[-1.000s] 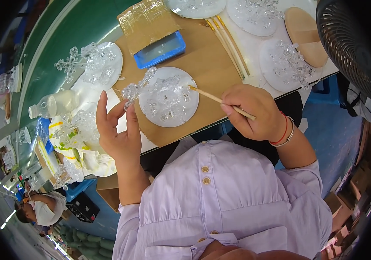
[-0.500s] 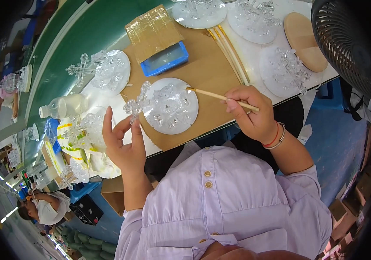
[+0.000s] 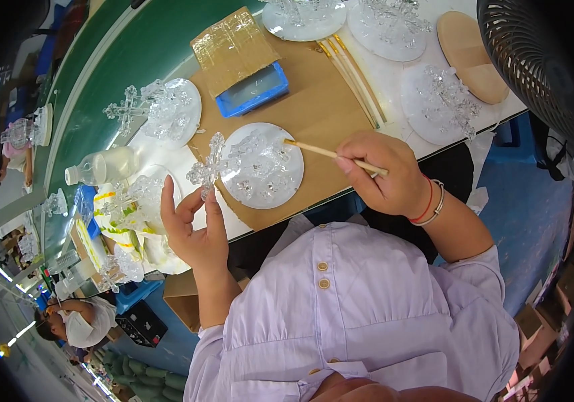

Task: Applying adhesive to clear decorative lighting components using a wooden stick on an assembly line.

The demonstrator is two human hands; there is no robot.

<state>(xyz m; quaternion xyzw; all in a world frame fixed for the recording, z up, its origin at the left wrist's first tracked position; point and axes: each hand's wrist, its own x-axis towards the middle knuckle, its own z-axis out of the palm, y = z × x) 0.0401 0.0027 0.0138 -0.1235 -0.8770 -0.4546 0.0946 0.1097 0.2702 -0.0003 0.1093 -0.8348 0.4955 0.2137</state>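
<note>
A clear plastic cross ornament [image 3: 208, 169] with small figures and flowers on a round white base [image 3: 250, 197] lies tipped on brown cardboard in front of me. My left hand [image 3: 196, 231] pinches the near arm of the cross between thumb and fingers. In my right hand [image 3: 384, 167] is a thin wooden paintbrush [image 3: 330, 153], gripped near its rear end. Its tip reaches over the right part of the base; whether it touches cannot be seen. Beyond the ornament stands a blue tray [image 3: 253, 94] of cloudy liquid, partly covered by a taped cardboard flap [image 3: 233, 50].
Similar clear ornaments [image 3: 166, 110] [image 3: 438, 104] lie left, right and at the back. Several spare brushes [image 3: 354, 84] rest on the cardboard [image 3: 320, 74]. A clear bottle [image 3: 109, 166] and stained cloth [image 3: 119, 228] lie left. A black fan [image 3: 535, 67] stands right. A person [image 3: 79, 318] sits farther left.
My right hand and the brush have shifted a little to the left, and the brush tip sits slightly lower on the base. My left hand still pinches the cross.
</note>
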